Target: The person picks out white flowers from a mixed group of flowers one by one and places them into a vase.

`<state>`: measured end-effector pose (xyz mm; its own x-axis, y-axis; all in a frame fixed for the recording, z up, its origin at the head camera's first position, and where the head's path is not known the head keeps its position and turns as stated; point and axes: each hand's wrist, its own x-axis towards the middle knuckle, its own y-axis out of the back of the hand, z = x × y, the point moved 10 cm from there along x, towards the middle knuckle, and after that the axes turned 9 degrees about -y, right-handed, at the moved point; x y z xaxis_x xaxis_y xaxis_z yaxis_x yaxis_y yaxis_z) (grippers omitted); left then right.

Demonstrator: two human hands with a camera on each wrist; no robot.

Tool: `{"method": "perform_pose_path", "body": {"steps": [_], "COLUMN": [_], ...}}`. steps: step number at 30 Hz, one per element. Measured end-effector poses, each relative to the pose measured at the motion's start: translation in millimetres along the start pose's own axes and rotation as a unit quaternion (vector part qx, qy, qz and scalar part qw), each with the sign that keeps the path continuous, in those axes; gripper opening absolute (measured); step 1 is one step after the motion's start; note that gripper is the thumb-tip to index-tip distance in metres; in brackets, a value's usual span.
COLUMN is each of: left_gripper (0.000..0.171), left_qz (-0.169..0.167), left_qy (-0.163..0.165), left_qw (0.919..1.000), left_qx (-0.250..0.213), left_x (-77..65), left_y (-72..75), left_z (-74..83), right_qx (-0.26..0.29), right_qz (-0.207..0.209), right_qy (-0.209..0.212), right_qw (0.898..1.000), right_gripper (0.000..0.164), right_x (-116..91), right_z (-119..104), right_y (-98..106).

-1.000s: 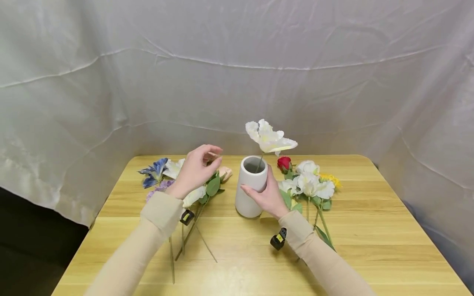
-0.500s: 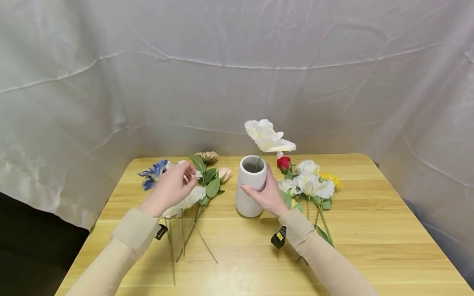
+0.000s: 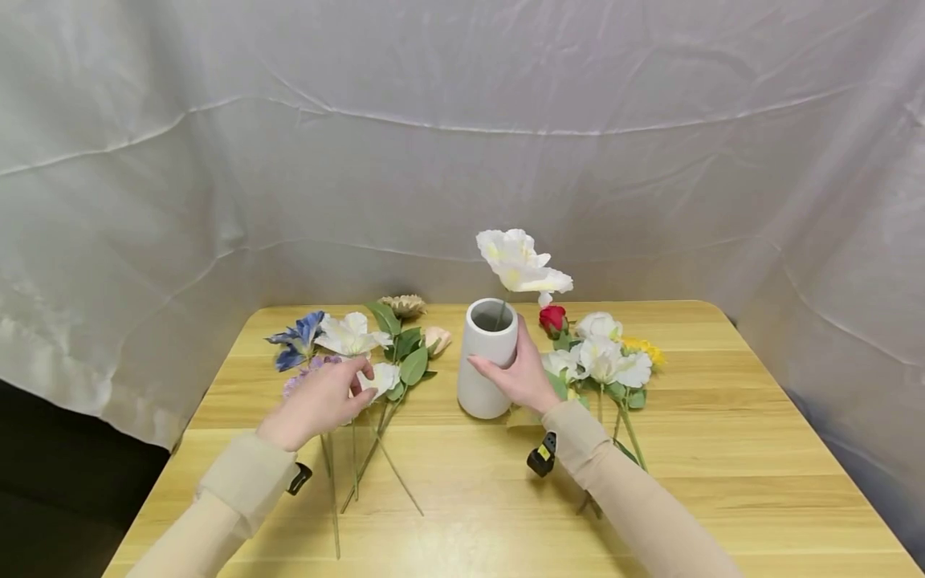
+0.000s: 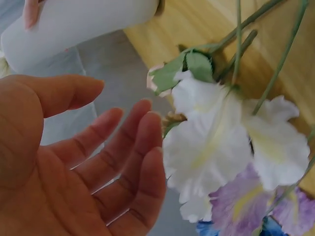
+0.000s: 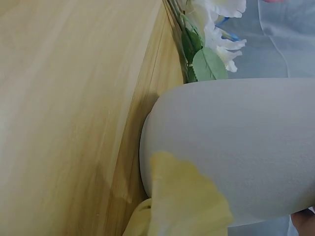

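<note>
Looking on from my station, I'm seeing the left hand (image 3: pixel 321 401) hanging near the white flowers (image 4: pixel 209 140), fingers loosely spread, pinching nothing (whether it is touching petals, I can't tell). Rightward, the pale vase (image 3: pixel 480 373) is standing mid-table, one white bloom (image 3: pixel 522 265) leaning right in it, the right hand (image 3: pixel 522 379) gripping its side. I'm judging this as selecting another flower; the next move is probably calling for a clean pinch. Around, a blue flower (image 3: pixel 299 341), overlapping stems (image 3: pixel 368 458), likely obstructing, a peach rose (image 3: pixel 437 339), a red rose (image 3: pixel 553 319) and a yellow flower (image 3: pixel 644 350) are lying.
</note>
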<state>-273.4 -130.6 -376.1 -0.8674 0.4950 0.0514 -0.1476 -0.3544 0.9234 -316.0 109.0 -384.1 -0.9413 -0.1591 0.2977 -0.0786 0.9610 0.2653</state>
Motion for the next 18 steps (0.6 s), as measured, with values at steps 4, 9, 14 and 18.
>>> {"method": "perform_pose_path", "body": {"steps": [4,9,14,18], "left_gripper": [0.024,0.021,0.014,0.019], "left_qz": [-0.028,-0.043,-0.069,-0.085], "left_qy": [0.005,0.02,0.055,0.064], "left_qw": [0.9993,0.9982,0.9955,0.9938], "left_qx": [-0.025,-0.035,-0.035,-0.032], "left_x": [-3.2,-6.0,-9.5,-11.0], "left_y": [-13.7,-27.1,-42.0,-53.0], "left_z": [3.4,3.4,-5.4,-9.1], "right_qx": [0.005,0.003,0.005,0.004], "right_qz": [-0.005,-0.005,-0.006,-0.005], "right_qy": [-0.001,-0.011,-0.013,-0.015], "right_qw": [1.0,1.0,1.0,1.0], "right_gripper": [0.073,0.073,0.072,0.072], "right_x": [-5,-5,-5,-4], "right_z": [-18,-21,-20,-18], "right_y": [0,0,-1,-1]}}
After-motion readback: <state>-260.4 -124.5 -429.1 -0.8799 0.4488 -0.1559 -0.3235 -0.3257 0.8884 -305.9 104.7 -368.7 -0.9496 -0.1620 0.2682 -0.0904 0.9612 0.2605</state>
